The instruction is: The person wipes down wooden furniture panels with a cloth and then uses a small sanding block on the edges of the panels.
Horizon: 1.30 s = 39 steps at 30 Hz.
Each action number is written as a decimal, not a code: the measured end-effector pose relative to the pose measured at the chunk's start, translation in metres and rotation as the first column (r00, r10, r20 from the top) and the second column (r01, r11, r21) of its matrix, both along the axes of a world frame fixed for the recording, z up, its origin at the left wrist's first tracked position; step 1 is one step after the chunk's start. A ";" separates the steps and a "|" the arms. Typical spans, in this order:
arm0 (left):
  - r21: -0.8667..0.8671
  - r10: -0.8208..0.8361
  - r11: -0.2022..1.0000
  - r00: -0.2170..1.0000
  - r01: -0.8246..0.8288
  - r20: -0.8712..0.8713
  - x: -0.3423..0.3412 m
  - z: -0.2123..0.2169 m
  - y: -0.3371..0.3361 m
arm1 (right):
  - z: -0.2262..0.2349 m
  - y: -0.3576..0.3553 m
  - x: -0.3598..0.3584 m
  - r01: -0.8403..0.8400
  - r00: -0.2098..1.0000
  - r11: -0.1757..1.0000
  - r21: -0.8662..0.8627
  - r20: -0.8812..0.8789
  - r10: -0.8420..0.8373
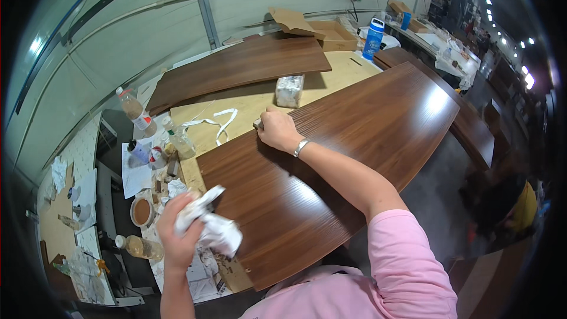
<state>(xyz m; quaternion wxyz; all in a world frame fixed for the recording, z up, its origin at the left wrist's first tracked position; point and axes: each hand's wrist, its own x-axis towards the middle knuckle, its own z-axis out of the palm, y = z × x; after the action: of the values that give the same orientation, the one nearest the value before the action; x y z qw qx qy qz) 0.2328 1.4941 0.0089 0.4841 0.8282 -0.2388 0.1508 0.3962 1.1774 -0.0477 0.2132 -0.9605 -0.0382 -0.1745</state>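
My left hand is closed around a crumpled white rag, held above the near left end of a dark brown wood panel. At the panel's far edge my right hand is closed on a small light-coloured block; most of it is hidden under the fingers, so its exact kind does not show. The panel lies flat across the workbench, its glossy grained face up. Just beyond the right hand stands a wrapped whitish block.
A second brown panel lies behind, near an open cardboard box and a blue bottle. On the left are plastic bottles, a bowl of brown liquid and a yellowish bottle. White strips lie beyond the panel.
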 end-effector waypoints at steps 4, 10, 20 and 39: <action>0.415 -0.152 0.902 0.988 0.124 0.035 0.073 -0.019 -0.113 | 0.002 -0.104 0.019 0.210 0.972 0.977 0.024 -0.115 -0.206; 0.648 -0.017 0.760 0.995 -0.054 0.102 0.100 -0.052 -0.185 | 0.010 -0.335 0.039 0.468 0.879 0.878 -0.100 -0.054 -0.474; 0.632 0.161 0.753 0.982 -0.185 0.096 0.097 -0.045 -0.199 | -0.003 -0.235 0.037 -0.283 0.958 0.947 0.149 -0.009 0.288; 0.610 0.217 0.748 0.964 -0.264 0.151 0.095 -0.047 -0.196 | 0.008 -0.183 0.034 -0.271 0.956 0.947 0.173 -0.064 0.286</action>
<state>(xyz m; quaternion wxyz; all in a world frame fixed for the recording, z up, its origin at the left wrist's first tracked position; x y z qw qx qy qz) 0.3274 1.2984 -0.0383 0.1502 0.9593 -0.1836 0.1532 0.4298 0.9948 -0.0396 0.3145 -0.9317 -0.1498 -0.1025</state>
